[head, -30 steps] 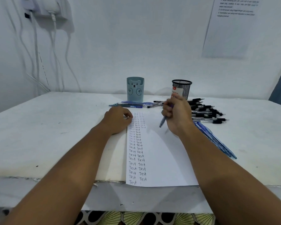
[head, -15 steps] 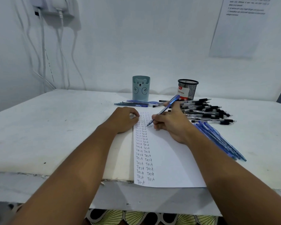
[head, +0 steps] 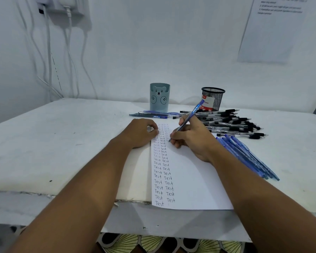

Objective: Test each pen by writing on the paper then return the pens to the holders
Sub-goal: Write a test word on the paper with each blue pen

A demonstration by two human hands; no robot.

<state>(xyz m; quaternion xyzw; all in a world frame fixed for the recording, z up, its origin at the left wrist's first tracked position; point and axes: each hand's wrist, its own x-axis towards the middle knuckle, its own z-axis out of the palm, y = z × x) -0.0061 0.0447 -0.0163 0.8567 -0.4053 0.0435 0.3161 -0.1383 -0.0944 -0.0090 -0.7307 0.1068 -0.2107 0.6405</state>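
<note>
A white paper (head: 192,179) with two columns of the word "Test" lies on the table and hangs over its front edge. My right hand (head: 193,137) grips a blue pen (head: 191,116), its tip touching the paper beside the second column. My left hand (head: 140,133) rests on the paper's left edge with its fingers curled, holding nothing. Behind stand a pale blue bear holder (head: 159,97) and a black mesh holder (head: 212,98); I cannot see any pens in them.
A heap of black pens (head: 232,123) lies right of my right hand, a bundle of blue pens (head: 248,157) nearer me. A few blue pens (head: 151,115) lie before the bear holder. White table (head: 53,143), wall cables at back left.
My right hand turned the blue pen from a loose fist hold into a writing grip and lowered its tip onto the paper. The view shifted a little.
</note>
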